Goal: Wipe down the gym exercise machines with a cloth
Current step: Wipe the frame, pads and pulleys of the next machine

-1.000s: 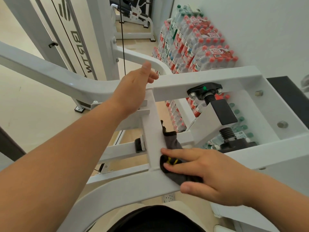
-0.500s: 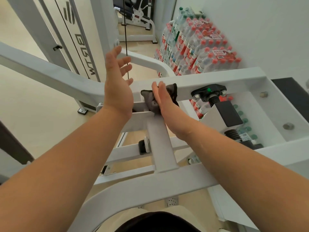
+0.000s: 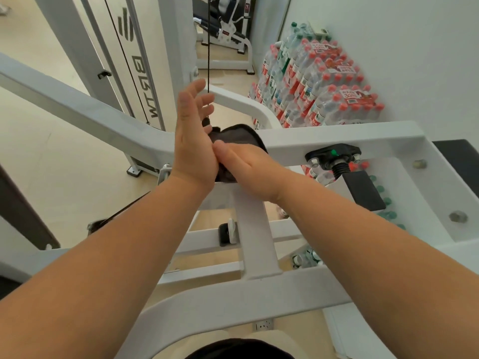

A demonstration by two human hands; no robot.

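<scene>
Head camera is looking down at a dark cloth (image 3: 237, 137) that is lying bunched up on the white machine frame (image 3: 337, 137), right where the long cross bar is meeting a shorter bar that is running back toward the person. The right hand (image 3: 243, 164) is lying on top of the cloth and pressing it onto the bar. Its fingers are looking mostly flat, not wrapped around anything, and they are pointing toward the other hand. The left hand (image 3: 193, 141) is standing up on its edge just beside the cloth, with its palm touching the cloth's left side and the right hand's fingertips. Its fingers are spreading wide and pointing up, holding nothing. A thin black cable (image 3: 208, 47) is hanging down behind those fingers. To the right on the bar, a black knob (image 3: 333, 154) with a small green dot is sitting above a black block (image 3: 363, 190). Farther away, packs of water bottles (image 3: 318, 92) with red caps are standing stacked against the white wall (image 3: 401, 47).
</scene>
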